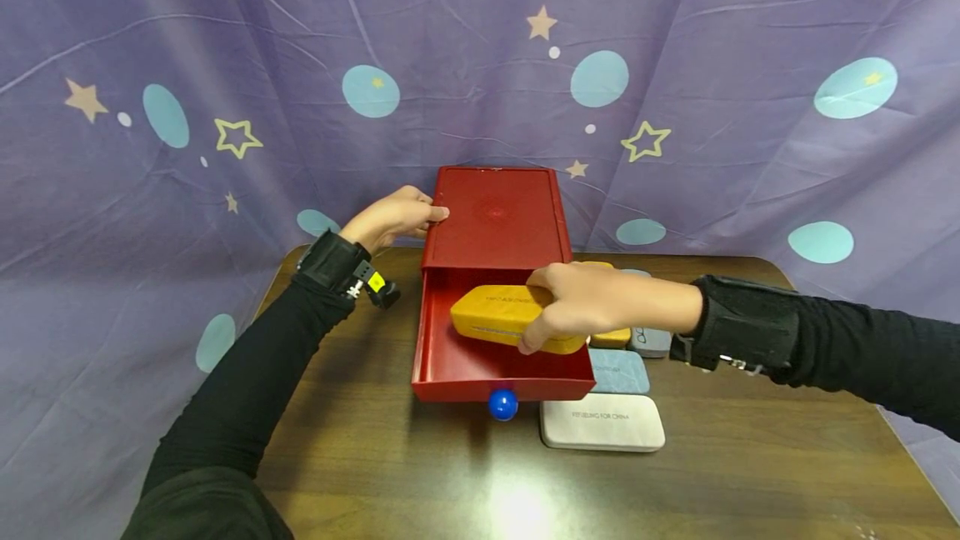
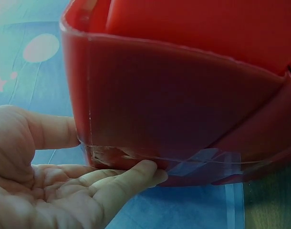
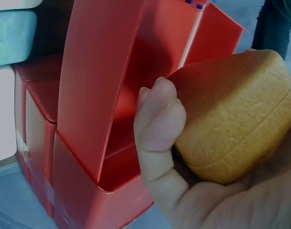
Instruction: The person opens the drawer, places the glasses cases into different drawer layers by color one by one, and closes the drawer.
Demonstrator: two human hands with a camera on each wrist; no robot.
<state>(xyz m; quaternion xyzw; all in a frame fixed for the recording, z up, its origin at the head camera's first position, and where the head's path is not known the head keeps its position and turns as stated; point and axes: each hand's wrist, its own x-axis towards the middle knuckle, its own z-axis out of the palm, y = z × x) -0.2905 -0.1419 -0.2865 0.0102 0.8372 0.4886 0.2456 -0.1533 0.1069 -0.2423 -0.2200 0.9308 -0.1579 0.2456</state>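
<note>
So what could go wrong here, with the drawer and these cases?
The yellow case, gripped by the right hand over the open drawer, might slip and drop in. If the left hand loosens on the red box, the box could shift. The white case near the drawer's front might get bumped.

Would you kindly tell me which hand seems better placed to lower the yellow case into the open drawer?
Probably the right hand: it grips the yellow case over the open drawer, while the left hand holds the red box by its side.
</note>
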